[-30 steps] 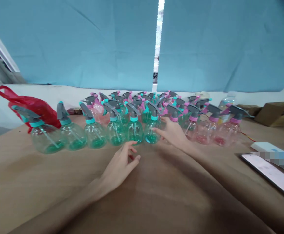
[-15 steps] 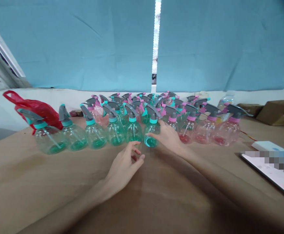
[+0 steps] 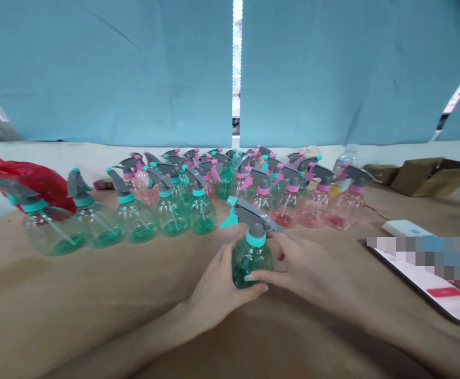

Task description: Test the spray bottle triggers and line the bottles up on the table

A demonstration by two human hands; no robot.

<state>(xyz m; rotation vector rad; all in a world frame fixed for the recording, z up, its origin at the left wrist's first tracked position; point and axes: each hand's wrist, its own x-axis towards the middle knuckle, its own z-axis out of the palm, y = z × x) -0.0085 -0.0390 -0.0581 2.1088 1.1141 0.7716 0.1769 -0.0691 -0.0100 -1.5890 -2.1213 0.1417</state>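
Observation:
A green spray bottle (image 3: 252, 258) with a grey trigger head and turquoise collar is held between both my hands, in front of the row of bottles. My left hand (image 3: 222, 284) wraps its left side and underside, thumb toward the front. From the right, my right hand (image 3: 301, 263) grips it with the thumb across the front; its other fingers are partly hidden behind. The bottle's nozzle points left. Several green spray bottles (image 3: 137, 221) stand in the row to the left, and several pink spray bottles (image 3: 316, 205) stand to the right.
More spray bottles (image 3: 225, 179) crowd behind the front row. A red plastic bag (image 3: 36, 181) lies at far left. On the right are a phone-like device (image 3: 419, 276), a small white box (image 3: 407, 228) and an opened cardboard box (image 3: 423, 176). Brown covering (image 3: 135, 284) spreads over the table.
The green spray bottle has come out of the front row toward me in my right hand. My left hand has moved right and closed on it. The view has shifted slightly right.

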